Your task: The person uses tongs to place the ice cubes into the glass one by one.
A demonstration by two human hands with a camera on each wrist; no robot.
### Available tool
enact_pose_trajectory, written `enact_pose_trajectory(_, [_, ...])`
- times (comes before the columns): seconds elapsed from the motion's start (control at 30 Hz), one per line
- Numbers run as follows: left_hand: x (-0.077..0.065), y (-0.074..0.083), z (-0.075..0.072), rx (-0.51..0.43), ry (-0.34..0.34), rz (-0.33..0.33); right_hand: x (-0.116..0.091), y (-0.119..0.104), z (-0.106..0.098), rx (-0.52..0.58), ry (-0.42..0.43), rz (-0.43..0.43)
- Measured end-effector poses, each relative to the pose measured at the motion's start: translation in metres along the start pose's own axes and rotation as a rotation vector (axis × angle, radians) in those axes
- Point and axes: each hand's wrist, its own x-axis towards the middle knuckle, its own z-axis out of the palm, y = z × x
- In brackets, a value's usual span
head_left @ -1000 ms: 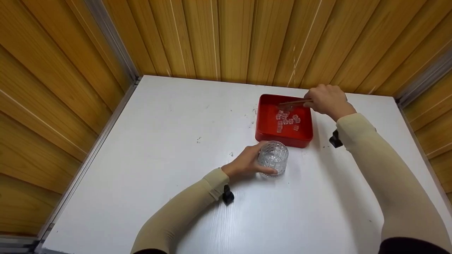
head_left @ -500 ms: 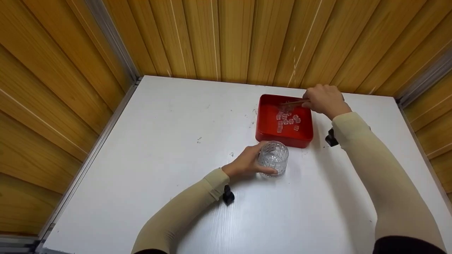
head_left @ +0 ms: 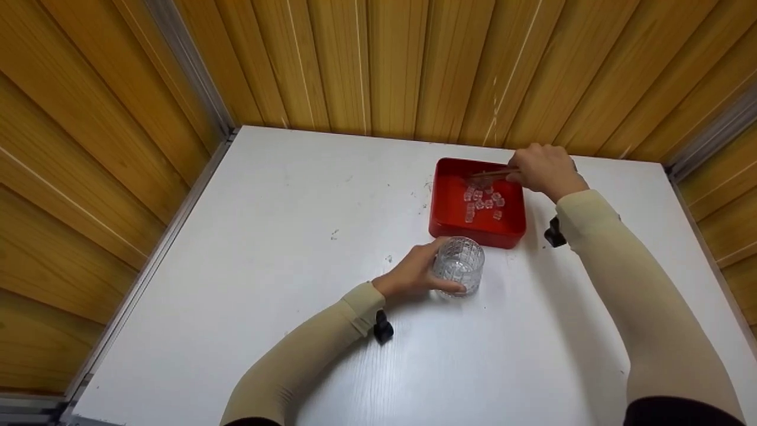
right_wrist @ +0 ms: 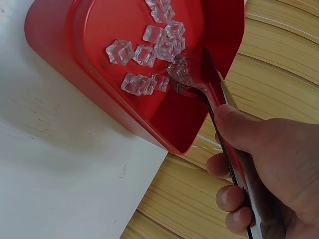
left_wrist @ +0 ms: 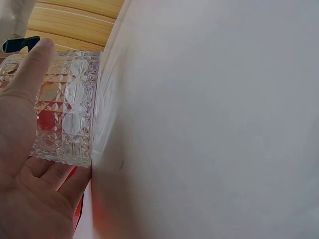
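Observation:
My left hand [head_left: 414,272] holds a clear cut-pattern glass [head_left: 458,266] upright on the white table, thumb on the near side and fingers round the far side. In the left wrist view the glass [left_wrist: 67,107] has a faceted wall. At the back right, my right hand [head_left: 547,170] grips shiny metal tongs [right_wrist: 232,154], which reach over the rim into a red tray [head_left: 473,228]. Several clear ice cubes [right_wrist: 144,55] lie in that tray. The tongs' ends touch the cubes; whether one is pinched between them I cannot tell.
The glass stands just in front of the red tray's near wall. Wood-panelled walls [head_left: 390,71] rise behind the table [head_left: 284,225] and at both sides. Small dark marks dot the tabletop.
The right hand and wrist have shifted slightly left, with the tongs still down among the cubes. My left hand and the glass have stayed in place.

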Motion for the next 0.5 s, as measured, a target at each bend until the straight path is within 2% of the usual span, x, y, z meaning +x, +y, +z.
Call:
enact_pose_trajectory(0.27, [-0.0004,0.0004,0.0000,-0.003,0.001,-0.001,-0.0006,-0.0003,0.0015,0.002,0.001,0.008])
enact_pose_trajectory(0.5, [0.0005,-0.0027,0.0007,-0.001,0.010,0.065,-0.0002,-0.0010,0.0032,-0.035,0.021,0.002])
